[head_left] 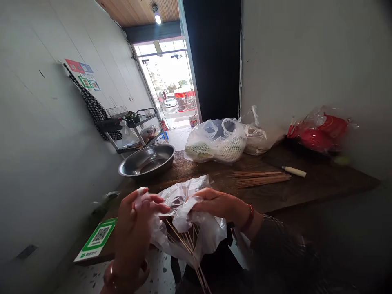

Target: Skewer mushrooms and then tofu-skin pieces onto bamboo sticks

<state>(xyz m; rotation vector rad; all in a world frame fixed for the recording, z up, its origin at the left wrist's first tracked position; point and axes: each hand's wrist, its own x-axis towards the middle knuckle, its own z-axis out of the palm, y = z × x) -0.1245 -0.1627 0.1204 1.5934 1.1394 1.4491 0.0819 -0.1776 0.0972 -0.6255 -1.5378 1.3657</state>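
A thin white plastic bag lies at the table's near edge, with several thin wooden sticks poking out of it toward me. My right hand pinches the crumpled plastic at the bag's upper part. On the left side of the bag, my left hand is raised, thumb and fingers bent around a bit of the same plastic. What lies inside the bag is mostly hidden.
A metal basin stands at the back left. Behind the bag are a bag of netted produce, loose sticks, a wooden-handled knife and a red package. A green QR-code sign lies at left.
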